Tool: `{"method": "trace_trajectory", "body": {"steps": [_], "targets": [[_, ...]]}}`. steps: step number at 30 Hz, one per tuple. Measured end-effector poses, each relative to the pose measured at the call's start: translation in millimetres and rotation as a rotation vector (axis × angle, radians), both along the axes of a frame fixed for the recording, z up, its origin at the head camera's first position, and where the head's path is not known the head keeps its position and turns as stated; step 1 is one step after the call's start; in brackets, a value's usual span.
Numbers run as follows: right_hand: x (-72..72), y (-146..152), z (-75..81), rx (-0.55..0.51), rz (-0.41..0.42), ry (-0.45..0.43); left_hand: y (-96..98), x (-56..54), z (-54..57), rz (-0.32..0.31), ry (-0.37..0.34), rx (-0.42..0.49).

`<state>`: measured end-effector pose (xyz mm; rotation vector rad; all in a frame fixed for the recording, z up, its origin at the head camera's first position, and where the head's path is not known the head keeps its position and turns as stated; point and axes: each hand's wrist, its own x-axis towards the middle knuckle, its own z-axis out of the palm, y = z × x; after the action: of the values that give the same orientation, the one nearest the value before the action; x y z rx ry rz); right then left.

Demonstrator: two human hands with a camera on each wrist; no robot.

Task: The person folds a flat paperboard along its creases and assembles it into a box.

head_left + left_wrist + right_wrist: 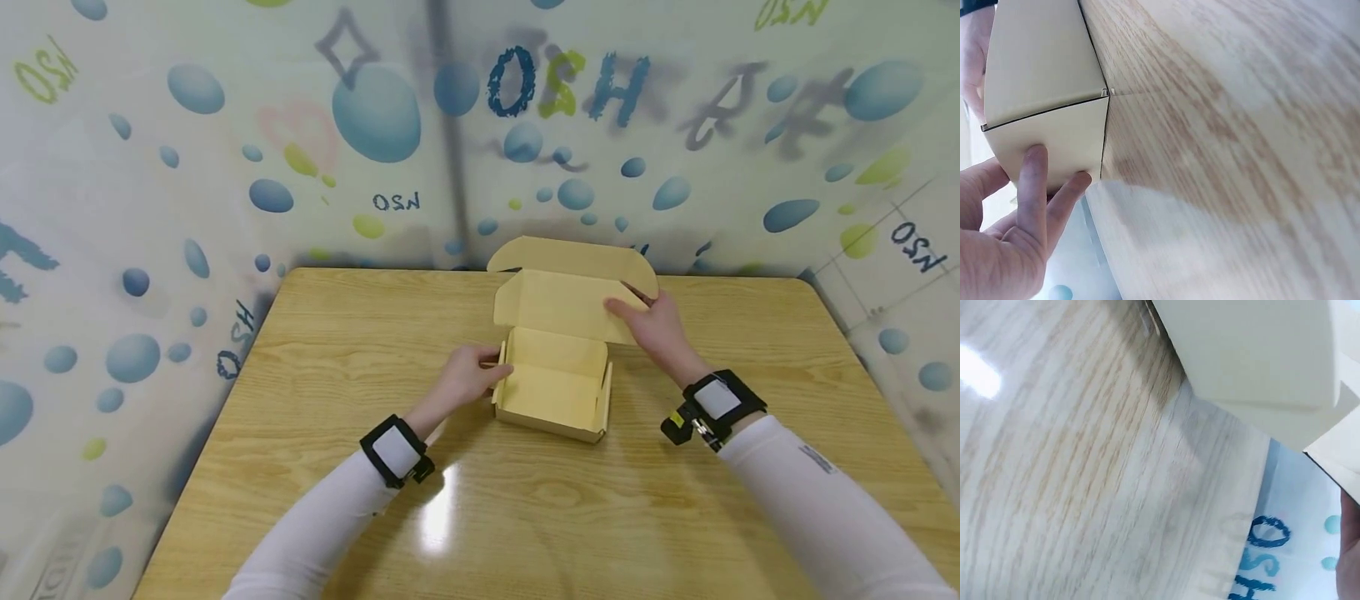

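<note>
A cardboard mailer box (552, 427) sits on the table with its lid (558, 302) raised and its inside facing up. The lid's front flap with rounded ends (577, 252) stretches out at the far edge. My left hand (471, 375) grips the box's left wall, thumb over the top edge; in the left wrist view its fingers (1034, 181) press the outer side panel. At the lid's right side, my right hand (663, 327) pinches the side flap, thumb on the inner face. Only a sliver of that hand shows in the right wrist view, beside the cardboard (1254, 350).
The wooden table (360, 325) reaches back to a wall covering (300, 108) printed with blue and green spots and letters. A bright light reflection lies on the tabletop below the left hand. Each wrist wears a black strap with a small camera.
</note>
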<state>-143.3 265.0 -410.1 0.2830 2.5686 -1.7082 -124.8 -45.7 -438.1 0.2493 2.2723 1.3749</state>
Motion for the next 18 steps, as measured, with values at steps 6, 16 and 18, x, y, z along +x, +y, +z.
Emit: {"method": "trace_trajectory", "body": {"steps": [6, 16, 18], "targets": [[16.1, -2.9, 6.0, 0.063, 0.038, 0.079, 2.0, -3.3, -1.3, 0.003, 0.018, 0.005], [37.4, -7.3, 5.5, 0.155, 0.108, 0.291, 3.3, -4.0, -0.3, -0.003, 0.032, -0.026], [38.9, -7.4, 4.0, 0.157, 0.104, 0.297, 3.7, -4.3, 0.1, -0.005, 0.034, -0.025]]}}
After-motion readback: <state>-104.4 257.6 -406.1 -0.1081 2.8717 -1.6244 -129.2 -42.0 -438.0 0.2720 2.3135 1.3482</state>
